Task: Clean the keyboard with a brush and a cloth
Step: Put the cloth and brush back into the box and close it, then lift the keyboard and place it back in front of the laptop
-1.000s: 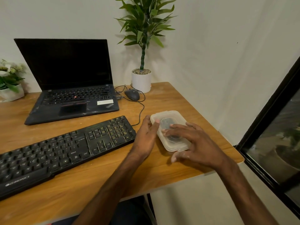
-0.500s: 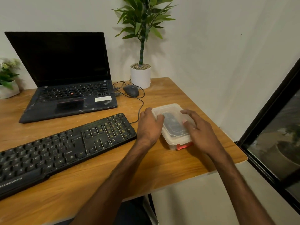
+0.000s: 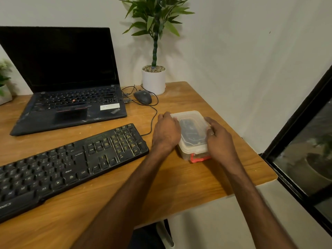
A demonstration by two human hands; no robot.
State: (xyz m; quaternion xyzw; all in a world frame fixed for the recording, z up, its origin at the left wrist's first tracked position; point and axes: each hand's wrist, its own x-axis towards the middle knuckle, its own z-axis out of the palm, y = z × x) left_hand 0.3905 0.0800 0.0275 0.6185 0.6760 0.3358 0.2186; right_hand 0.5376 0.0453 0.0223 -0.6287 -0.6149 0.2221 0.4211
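A black keyboard (image 3: 68,166) lies slanted across the wooden desk (image 3: 179,186), its right end near my left hand. To its right stands a clear plastic box (image 3: 192,133) with a lid and a red clip at its near end; dark items show dimly through the lid. My left hand (image 3: 166,133) grips the box's left side, fingers curled over the edge. My right hand (image 3: 220,139) grips the right side in the same way. No brush or cloth is plainly visible.
An open black laptop (image 3: 71,97) sits behind the keyboard. A dark mouse (image 3: 142,97) with its cable lies beside a white potted plant (image 3: 153,79). Another plant (image 3: 4,83) is at the far left. The desk's right edge (image 3: 265,169) is close to the box, with a dark window frame (image 3: 294,133) beyond.
My right hand slid off the lid's top to the box's right side. My left hand has closed further round the left side. The box's red clip has come into view.
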